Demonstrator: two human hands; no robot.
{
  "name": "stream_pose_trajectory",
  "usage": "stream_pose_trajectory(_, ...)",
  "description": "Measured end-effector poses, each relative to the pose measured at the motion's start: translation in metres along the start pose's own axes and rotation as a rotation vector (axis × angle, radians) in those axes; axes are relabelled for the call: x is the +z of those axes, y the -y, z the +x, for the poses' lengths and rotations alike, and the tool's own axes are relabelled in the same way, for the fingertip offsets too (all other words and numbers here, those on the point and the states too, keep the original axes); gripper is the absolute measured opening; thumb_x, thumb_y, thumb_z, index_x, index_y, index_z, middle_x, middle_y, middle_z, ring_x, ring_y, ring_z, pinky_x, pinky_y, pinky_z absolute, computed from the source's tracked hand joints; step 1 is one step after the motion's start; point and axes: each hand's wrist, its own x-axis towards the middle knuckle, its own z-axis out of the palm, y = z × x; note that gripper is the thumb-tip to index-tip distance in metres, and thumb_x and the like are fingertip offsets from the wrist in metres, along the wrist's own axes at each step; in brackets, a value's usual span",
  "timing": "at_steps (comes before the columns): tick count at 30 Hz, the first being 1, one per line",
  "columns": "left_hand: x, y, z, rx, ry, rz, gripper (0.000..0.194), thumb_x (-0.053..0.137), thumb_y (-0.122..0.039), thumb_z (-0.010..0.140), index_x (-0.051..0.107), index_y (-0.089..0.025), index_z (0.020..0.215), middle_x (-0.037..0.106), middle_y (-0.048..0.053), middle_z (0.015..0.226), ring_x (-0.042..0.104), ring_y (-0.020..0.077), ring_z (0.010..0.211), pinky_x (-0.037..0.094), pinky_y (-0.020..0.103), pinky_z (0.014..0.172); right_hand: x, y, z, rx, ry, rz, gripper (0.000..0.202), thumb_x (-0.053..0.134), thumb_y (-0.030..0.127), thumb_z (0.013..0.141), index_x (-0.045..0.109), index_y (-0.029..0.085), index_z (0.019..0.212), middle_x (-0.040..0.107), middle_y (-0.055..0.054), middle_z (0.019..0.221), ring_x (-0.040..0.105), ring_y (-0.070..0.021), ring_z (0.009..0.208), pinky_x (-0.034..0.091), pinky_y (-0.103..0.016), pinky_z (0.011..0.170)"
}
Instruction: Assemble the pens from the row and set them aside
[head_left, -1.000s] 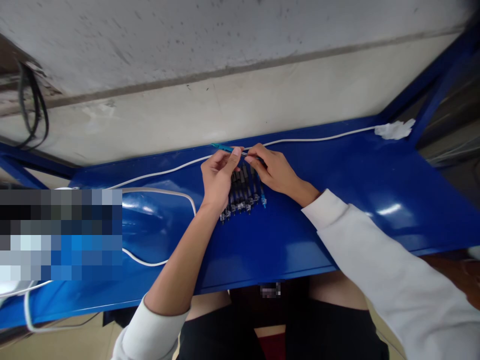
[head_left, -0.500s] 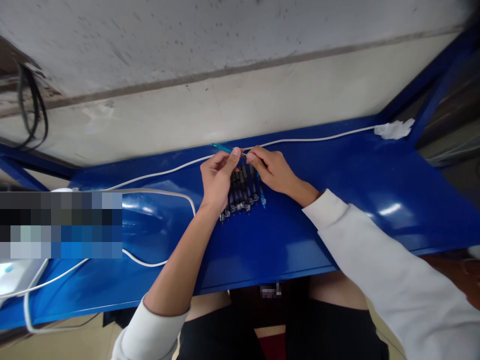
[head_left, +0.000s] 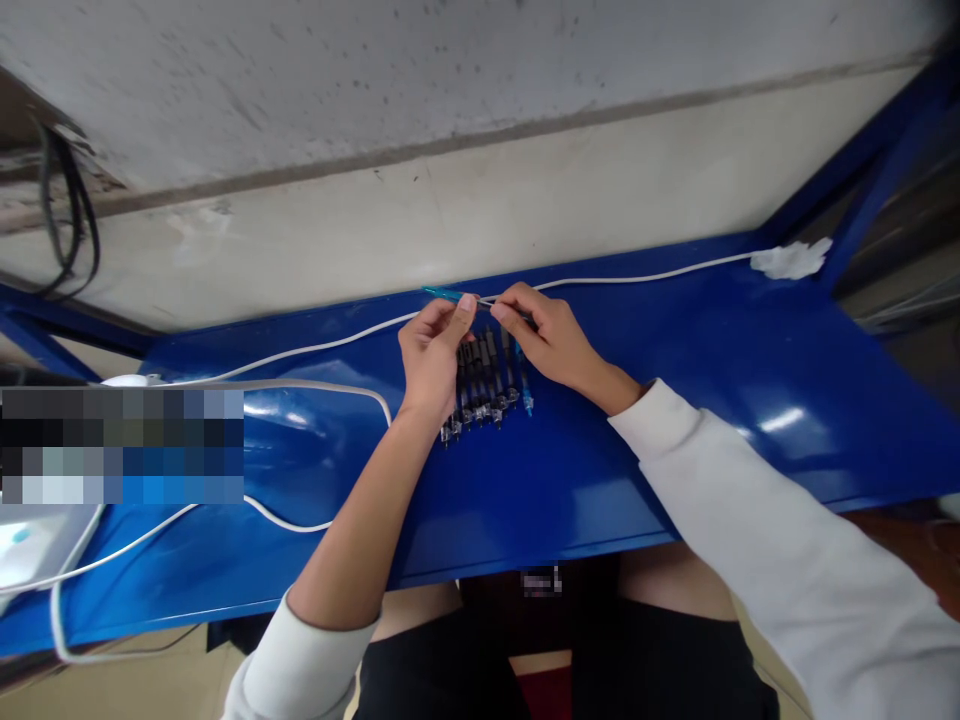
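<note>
My left hand (head_left: 433, 355) pinches a slim light-blue pen (head_left: 441, 293), whose tip points left toward the wall. Just to the right, the fingers of my right hand (head_left: 544, 335) are closed on a thin dark piece (head_left: 485, 304) in line with the pen; whether the two are joined is unclear. Under and between my hands, several black pens (head_left: 480, 385) with clear ends lie side by side on the blue table (head_left: 525, 500). One blue pen (head_left: 528, 395) lies at the right end of that row.
A white cable (head_left: 637, 279) runs along the back of the table beside the wall (head_left: 480, 220). More white cable (head_left: 292, 527) loops at the left, near a white device (head_left: 34, 545). Crumpled white plastic (head_left: 791, 260) sits at the back right corner.
The gap between my fingertips is slightly wider, with more of the thin piece showing between them. Both hands otherwise keep nearly the same place.
</note>
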Motion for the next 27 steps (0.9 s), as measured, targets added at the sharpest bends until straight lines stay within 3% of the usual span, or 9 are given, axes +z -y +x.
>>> stream_pose_trajectory(3,0.001,-0.001,0.0,0.007,-0.002,-0.01,0.036,0.097,-0.056,0.089,0.08,-0.025,0.082,0.079,0.004,0.094,0.069,0.0174,0.085,0.058,0.031,0.075,0.0,0.004,0.002,0.086,0.004,0.137,0.048,0.061,0.069,0.114,0.066,0.024,0.095,0.063,0.0,0.085,0.057,-0.0168,0.078,0.045,-0.033,0.074)
stream_pose_trajectory(7,0.001,-0.003,0.0,0.007,0.004,0.005,0.033,0.096,-0.056,0.091,0.083,-0.027,0.085,0.08,0.004,0.096,0.07,0.0187,0.088,0.059,0.032,0.075,0.005,0.007,0.004,0.292,-0.011,0.476,0.055,0.077,0.079,0.099,0.066,0.026,0.089,0.049,0.006,0.069,0.041,-0.0121,0.058,0.034,-0.03,0.055)
stream_pose_trajectory(11,0.0,-0.001,0.0,0.006,0.012,0.009,0.035,0.096,-0.058,0.09,0.083,-0.027,0.086,0.08,0.005,0.096,0.072,0.0201,0.091,0.057,0.032,0.073,0.005,0.005,0.008,0.451,-0.103,0.762,0.055,0.095,0.072,0.085,0.064,0.026,0.086,0.043,0.01,0.063,0.03,-0.0087,0.052,0.027,-0.027,0.047)
stream_pose_trajectory(14,0.0,0.0,0.001,0.008,0.007,-0.019,0.034,0.097,-0.06,0.088,0.086,-0.028,0.097,0.082,0.006,0.108,0.074,0.0217,0.098,0.057,0.032,0.074,0.0,-0.004,0.012,0.478,-0.203,0.852,0.052,0.102,0.062,0.082,0.063,0.027,0.088,0.048,0.008,0.067,0.042,-0.0107,0.058,0.035,-0.027,0.049)
stream_pose_trajectory(17,-0.001,-0.002,0.002,0.005,-0.028,-0.063,0.041,0.091,-0.068,0.092,0.088,-0.029,0.107,0.083,0.008,0.117,0.076,0.0233,0.105,0.058,0.033,0.076,-0.007,-0.013,0.015,0.477,-0.285,0.909,0.049,0.1,0.059,0.084,0.063,0.028,0.09,0.064,0.004,0.081,0.063,-0.0156,0.077,0.052,-0.03,0.063)
stream_pose_trajectory(20,-0.001,-0.005,0.003,-0.014,-0.088,-0.09,0.047,0.082,-0.074,0.097,0.086,-0.028,0.106,0.082,0.009,0.111,0.077,0.0233,0.105,0.059,0.032,0.076,-0.012,-0.017,0.017,0.519,-0.374,1.037,0.043,0.094,0.059,0.093,0.063,0.03,0.093,0.071,0.002,0.088,0.072,-0.0188,0.09,0.06,-0.034,0.077)
stream_pose_trajectory(23,-0.001,-0.007,0.004,-0.03,-0.114,-0.099,0.049,0.081,-0.075,0.098,0.084,-0.026,0.101,0.082,0.009,0.11,0.076,0.0228,0.103,0.058,0.03,0.075,-0.016,-0.016,0.019,0.597,-0.445,1.237,0.036,0.086,0.051,0.102,0.06,0.029,0.091,0.061,0.006,0.073,0.063,-0.0147,0.07,0.058,-0.031,0.068)
stream_pose_trajectory(27,-0.001,-0.007,0.003,-0.035,-0.093,-0.11,0.048,0.083,-0.073,0.097,0.081,-0.025,0.095,0.081,0.009,0.111,0.075,0.0218,0.1,0.057,0.031,0.074,-0.026,-0.016,0.018,0.684,-0.488,1.466,0.04,0.07,0.048,0.113,0.05,0.027,0.084,0.039,0.009,0.058,0.037,-0.0115,0.047,0.039,-0.027,0.046)
